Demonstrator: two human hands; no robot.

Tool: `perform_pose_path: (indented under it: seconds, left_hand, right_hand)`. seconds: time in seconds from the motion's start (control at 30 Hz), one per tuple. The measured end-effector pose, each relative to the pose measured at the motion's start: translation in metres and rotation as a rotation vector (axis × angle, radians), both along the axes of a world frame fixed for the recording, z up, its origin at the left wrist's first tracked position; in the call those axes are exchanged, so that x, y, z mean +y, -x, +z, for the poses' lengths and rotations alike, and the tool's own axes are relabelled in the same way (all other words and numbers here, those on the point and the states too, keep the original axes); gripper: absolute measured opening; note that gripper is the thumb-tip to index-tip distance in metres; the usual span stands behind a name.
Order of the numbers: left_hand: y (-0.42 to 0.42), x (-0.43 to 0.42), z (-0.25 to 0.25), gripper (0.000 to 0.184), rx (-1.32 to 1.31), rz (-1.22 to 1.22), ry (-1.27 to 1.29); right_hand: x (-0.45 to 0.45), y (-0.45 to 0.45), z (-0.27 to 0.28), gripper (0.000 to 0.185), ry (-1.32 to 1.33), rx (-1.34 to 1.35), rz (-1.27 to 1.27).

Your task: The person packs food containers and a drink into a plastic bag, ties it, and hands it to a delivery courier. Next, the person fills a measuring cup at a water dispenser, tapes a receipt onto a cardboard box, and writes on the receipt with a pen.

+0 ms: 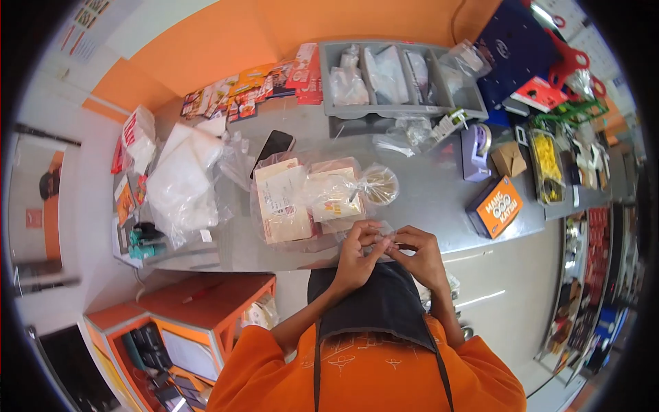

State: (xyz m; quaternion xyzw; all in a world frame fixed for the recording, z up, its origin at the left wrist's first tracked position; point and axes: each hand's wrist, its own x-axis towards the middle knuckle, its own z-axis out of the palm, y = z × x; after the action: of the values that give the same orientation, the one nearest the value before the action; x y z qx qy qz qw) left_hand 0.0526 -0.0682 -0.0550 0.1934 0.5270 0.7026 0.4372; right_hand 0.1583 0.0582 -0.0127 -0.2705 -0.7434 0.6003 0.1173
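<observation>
At the table's front edge, my left hand (357, 255) and my right hand (420, 258) are drawn together with fingertips pinched. Between them is a small piece of clear plastic (386, 232), mostly covered by the fingers; its exact kind is hard to make out. Just beyond my hands lie two cream paper boxes, a left one (280, 194) and a right one (336, 173), in clear plastic bags. A round container wrapped in clear plastic (381, 184) sits beside the right box. Behind the boxes rests a black phone (276, 145).
A grey divided tray (405, 109) with plastic packets stands at the back. White plastic bags (184, 180) are piled left. To the right are a purple tape dispenser (473, 154), an orange-and-black box (495, 208), a small brown box (509, 159) and a yellow-filled container (547, 165).
</observation>
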Motion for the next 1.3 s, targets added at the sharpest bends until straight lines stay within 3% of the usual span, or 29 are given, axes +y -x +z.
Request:
perform_pose_path:
  seconds: [0.13,0.23,0.3,0.4,0.6,0.7,0.8,1.0,1.3]
  left_hand:
    - [-0.013,0.007,-0.001,0.026,-0.157,0.247,0.022]
    - [-0.027,0.005,0.003,0.024,-0.247,0.463,-0.003]
    - [-0.042,0.003,0.006,0.026,-0.284,0.534,-0.062]
    - [-0.039,0.012,0.033,0.031,-0.337,0.785,-0.088]
    - [-0.002,0.037,0.056,0.033,-0.386,1.068,-0.014]
    - [0.019,0.043,0.033,0.032,-0.479,0.996,0.052]
    - [0.028,0.046,0.027,0.039,-0.375,0.918,0.044]
    - [0.014,0.046,0.019,0.036,-0.375,0.977,-0.168]
    - [0.016,0.042,0.037,0.034,-0.502,0.924,-0.273]
  right_hand:
    - [0.069,0.016,0.02,0.017,-0.191,0.121,0.429]
    - [0.108,0.069,0.022,0.018,0.097,0.123,0.275]
    - [0.096,0.12,0.017,0.023,-0.25,0.291,0.414]
    - [0.095,0.162,-0.006,0.028,-0.244,-0.1,0.852]
    - [0.095,0.16,-0.015,0.015,0.325,-0.04,0.742]
    - [0.086,0.152,-0.014,0.009,0.368,0.015,0.728]
    - [0.083,0.148,-0.02,0.011,0.261,0.131,0.721]
    - [0.078,0.144,-0.031,0.011,0.295,0.139,0.546]
    - [0.067,0.136,-0.019,0.013,0.409,0.206,0.557]
